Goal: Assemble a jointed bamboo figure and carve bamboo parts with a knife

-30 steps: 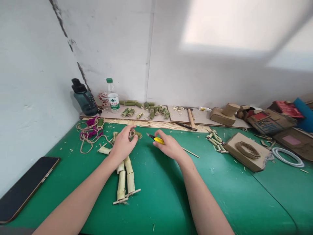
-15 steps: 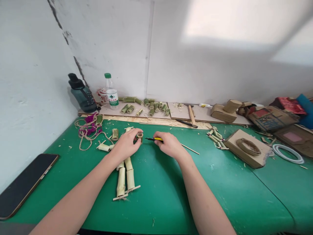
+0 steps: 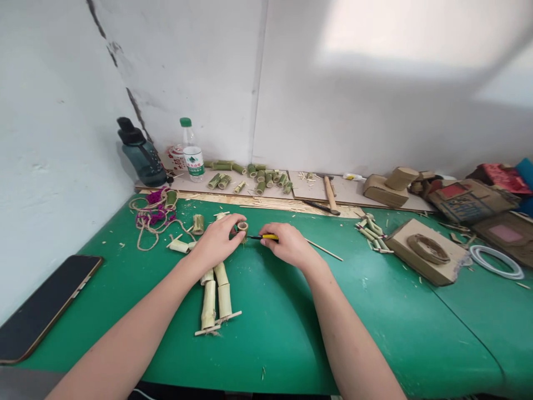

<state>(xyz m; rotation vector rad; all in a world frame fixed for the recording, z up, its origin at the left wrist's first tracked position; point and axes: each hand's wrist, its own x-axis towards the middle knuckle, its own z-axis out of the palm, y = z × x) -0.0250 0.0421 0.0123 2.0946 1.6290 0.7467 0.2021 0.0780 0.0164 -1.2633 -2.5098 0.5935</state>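
Between the thumb and fingers of my left hand (image 3: 219, 238) is a short hollow bamboo piece (image 3: 243, 228), held with its open end up. My right hand (image 3: 287, 243) is closed around a yellow and black utility knife (image 3: 270, 237). The knife's tip points left and reaches the side of the bamboo piece; whether it cuts in is too small to tell. Under and below my left hand lie jointed bamboo legs (image 3: 209, 303) with thin sticks across their lower ends. My left hand and forearm hide the upper part of them.
Bamboo sections (image 3: 261, 180), a hammer (image 3: 331, 197) and a water bottle (image 3: 194, 161) line the back. Twine and purple cord (image 3: 156, 214) lie at left, near a phone (image 3: 50, 305). On the right are a bundle of small bamboo pieces (image 3: 372, 232) and a cardboard block (image 3: 416, 261).
The knife tip has come up to the bamboo piece, where a gap showed before. My left hand has shifted slightly right with the piece. The whole view has moved a little.
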